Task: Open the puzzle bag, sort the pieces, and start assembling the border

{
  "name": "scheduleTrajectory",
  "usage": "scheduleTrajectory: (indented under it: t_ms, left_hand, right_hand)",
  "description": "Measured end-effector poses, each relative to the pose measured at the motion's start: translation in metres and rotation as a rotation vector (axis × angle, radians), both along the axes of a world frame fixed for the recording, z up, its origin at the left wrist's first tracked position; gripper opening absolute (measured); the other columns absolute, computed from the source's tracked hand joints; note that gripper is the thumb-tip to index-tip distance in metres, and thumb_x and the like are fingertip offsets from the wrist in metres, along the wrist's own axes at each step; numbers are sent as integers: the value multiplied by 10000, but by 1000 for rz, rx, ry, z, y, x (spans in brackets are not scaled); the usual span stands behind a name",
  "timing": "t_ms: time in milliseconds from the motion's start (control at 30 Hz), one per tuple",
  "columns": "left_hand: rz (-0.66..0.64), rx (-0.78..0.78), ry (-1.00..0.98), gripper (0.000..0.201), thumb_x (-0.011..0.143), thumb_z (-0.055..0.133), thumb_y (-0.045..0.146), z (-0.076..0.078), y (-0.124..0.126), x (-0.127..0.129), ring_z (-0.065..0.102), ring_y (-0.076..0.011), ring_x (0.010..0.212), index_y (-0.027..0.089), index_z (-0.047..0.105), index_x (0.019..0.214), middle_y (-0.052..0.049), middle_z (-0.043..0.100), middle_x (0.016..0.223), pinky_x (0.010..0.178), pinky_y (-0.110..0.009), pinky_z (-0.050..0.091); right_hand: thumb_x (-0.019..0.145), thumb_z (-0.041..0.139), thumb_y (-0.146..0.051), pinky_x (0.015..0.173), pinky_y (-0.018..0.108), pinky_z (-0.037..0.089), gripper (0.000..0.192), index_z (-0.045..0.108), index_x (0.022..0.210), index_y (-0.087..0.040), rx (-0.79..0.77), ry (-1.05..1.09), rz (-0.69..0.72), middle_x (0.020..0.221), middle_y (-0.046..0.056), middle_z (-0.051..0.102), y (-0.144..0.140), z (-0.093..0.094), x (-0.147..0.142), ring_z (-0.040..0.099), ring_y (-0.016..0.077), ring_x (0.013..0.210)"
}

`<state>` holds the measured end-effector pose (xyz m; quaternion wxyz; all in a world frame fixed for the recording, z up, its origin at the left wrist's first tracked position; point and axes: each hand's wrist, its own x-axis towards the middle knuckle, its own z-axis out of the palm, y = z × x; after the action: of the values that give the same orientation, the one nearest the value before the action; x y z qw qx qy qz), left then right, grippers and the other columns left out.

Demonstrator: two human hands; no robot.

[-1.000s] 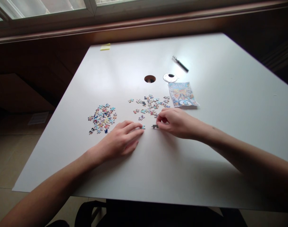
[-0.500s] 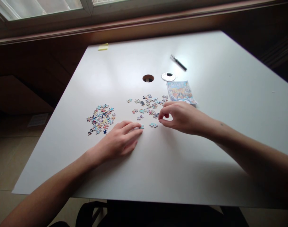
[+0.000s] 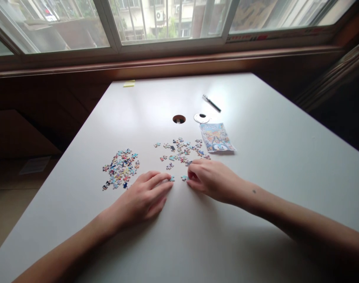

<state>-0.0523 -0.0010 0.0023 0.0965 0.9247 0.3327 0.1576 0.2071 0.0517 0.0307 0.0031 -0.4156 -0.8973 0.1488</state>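
Where windows light it, white table, left hand flat, right hand pinching puzzle piece.

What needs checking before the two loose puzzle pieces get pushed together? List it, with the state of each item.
1. Left hand lies flat on the table, fingertips at the light blue piece: ok.
2. Right hand has its fingertips at the second blue piece: ok.
3. The two pieces lie apart, with bare table between them: ok.
4. Whether tab and notch face each other: cannot tell, the pieces are too small.
5. Reference picture lies face up beyond the right hand, in plain view: ok.
6. The scattered pieces and the heaped pile lie away from the gap: ok.
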Motion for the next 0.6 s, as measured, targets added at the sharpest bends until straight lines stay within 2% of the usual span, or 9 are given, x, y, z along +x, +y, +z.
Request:
scheduleTrajectory:
  t_ms: [167, 267, 367, 467, 600]
  left_hand:
    - [-3, -8, 4, 373, 957, 519, 180, 0, 0, 1, 507, -276, 1199, 181, 553, 1328, -116, 563, 1371, 1028, -439, 482]
    - [-5, -11, 0, 377, 955, 520, 176, 0, 0, 1, 506, -274, 1197, 179, 549, 1331, -115, 559, 1374, 1024, -434, 482]
    - [1, -14, 0, 389, 951, 524, 175, -2, 0, 0, 499, -276, 1207, 185, 542, 1340, -112, 552, 1383, 1031, -436, 474]
    - [-2, -21, 2, 388, 950, 527, 176, -3, -1, -1, 494, -276, 1216, 184, 543, 1337, -112, 549, 1387, 1038, -440, 469]
    - [-6, -10, -5, 384, 949, 529, 178, -3, -1, -1, 502, -273, 1212, 173, 544, 1332, -121, 555, 1374, 1030, -434, 476]
  right_hand:
    - [857, 620, -215, 617, 289, 358, 77, 607, 787, -184, -11, 4, -8, 845, 55, 667, -1, 3, 1, 609, 195, 760]
    - [854, 613, -219, 627, 289, 359, 45, 604, 826, -185, 26, 12, -29, 869, 54, 664, 12, 6, 10, 597, 195, 766]
    - [848, 611, -227, 624, 293, 356, 55, 592, 810, -191, 69, 4, -125, 855, 47, 655, 31, 8, 22, 581, 194, 752]
    - [848, 603, -243, 634, 295, 367, 79, 593, 782, -199, 94, 19, -177, 840, 43, 649, 47, 5, 31, 574, 199, 766]
    - [849, 599, -246, 645, 298, 381, 75, 597, 789, -201, 111, 53, -173, 840, 42, 650, 55, -5, 33, 575, 202, 784]
